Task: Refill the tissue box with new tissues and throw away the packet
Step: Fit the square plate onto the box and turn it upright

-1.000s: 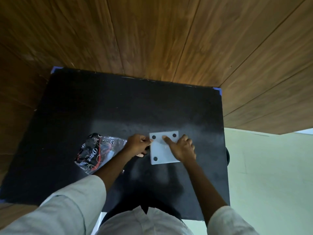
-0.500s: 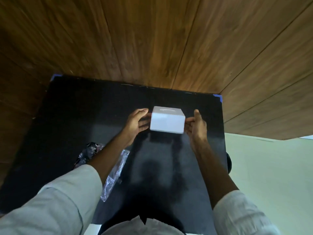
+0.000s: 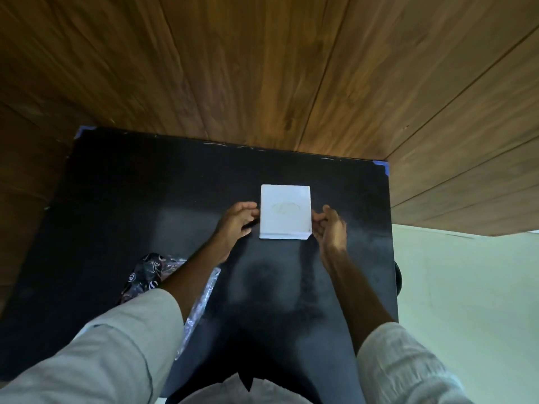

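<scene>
Fingertips of our left hand [image 3: 237, 221] and right hand [image 3: 331, 225] press the white tissue box [image 3: 285, 211] between them on the black surface [image 3: 145, 199]; the packet [image 3: 151, 272] lies near our left forearm.

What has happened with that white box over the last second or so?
A second ago the white box lay bottom-up near the person, showing four dark dots. Both hands then turned it over and carried it further away across the table. Now it sits with its opening on top, the left hand and right hand at its sides, fingers loosening. The empty packet stayed on the black table.
</scene>
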